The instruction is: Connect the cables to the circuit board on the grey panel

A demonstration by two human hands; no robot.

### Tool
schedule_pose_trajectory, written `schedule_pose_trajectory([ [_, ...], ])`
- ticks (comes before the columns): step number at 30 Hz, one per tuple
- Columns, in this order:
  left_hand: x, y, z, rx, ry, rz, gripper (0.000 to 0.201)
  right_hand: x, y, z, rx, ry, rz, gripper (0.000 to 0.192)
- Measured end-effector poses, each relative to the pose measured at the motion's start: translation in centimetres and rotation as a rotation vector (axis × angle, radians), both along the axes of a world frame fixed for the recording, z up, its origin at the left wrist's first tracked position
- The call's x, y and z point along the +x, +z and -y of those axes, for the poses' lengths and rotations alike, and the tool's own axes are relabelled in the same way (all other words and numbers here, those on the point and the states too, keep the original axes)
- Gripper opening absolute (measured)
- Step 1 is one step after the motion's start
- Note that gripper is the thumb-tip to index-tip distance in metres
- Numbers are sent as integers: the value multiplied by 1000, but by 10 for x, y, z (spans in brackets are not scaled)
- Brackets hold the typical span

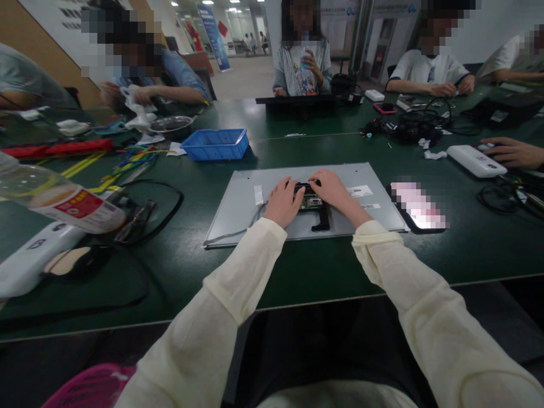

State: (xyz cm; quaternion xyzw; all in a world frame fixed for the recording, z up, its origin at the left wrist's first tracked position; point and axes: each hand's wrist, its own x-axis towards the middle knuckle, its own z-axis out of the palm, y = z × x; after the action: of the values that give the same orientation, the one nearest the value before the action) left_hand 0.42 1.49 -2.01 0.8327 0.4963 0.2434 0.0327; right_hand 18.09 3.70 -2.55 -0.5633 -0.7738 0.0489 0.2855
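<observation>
A flat grey metal panel (232,209), like the back of a display, lies on the table in front of me. At its middle sits a black plastic bracket (322,220) with a green circuit board (313,202) in it. My left hand (284,201) grips the bracket's left side with curled fingers. At the far right edge of the bracket, my right hand (330,188) closes its thumb and fingers on it. The fingers partly cover the bracket's far side. A grey cable (238,233) runs from beneath my left hand across the panel to its near left corner.
Right of the panel lies a phone (419,207). A blue bin (216,145) stands beyond it on the left. At the left are a plastic bottle (76,198), a white device (38,255) and black cables. Co-workers sit around; one hand (516,153) is at the right edge.
</observation>
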Motion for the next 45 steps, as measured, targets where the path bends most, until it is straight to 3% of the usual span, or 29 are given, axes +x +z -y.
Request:
schedule_pose_trajectory([
  [5, 1, 0, 0, 9, 8, 0, 41, 2, -1, 4, 6, -9, -56, 28],
  [11, 0, 1, 1, 3, 0, 8, 41, 19, 16, 11, 24, -85, -130, 27],
  [16, -1, 1, 0, -13, -6, 34, 43, 58, 29, 18, -190, -208, -276, 25],
  [21, -2, 1, 0, -14, -19, 38, 44, 79, 35, 32, -389, -249, -146, 29],
  [27, -2, 3, 0, -16, -22, 43, 43, 80, 45, 41, -495, -246, -1, 27],
  [38, -2, 3, 3, 15, -15, 32, 41, 78, 34, 36, -451, -236, 55, 21],
  [41, -2, 5, 4, 46, -23, 30, 39, 76, 35, 36, -466, -226, -4, 14],
  [45, 1, 11, 8, 76, -103, 32, 36, 70, 40, 40, -596, -150, -274, 19],
])
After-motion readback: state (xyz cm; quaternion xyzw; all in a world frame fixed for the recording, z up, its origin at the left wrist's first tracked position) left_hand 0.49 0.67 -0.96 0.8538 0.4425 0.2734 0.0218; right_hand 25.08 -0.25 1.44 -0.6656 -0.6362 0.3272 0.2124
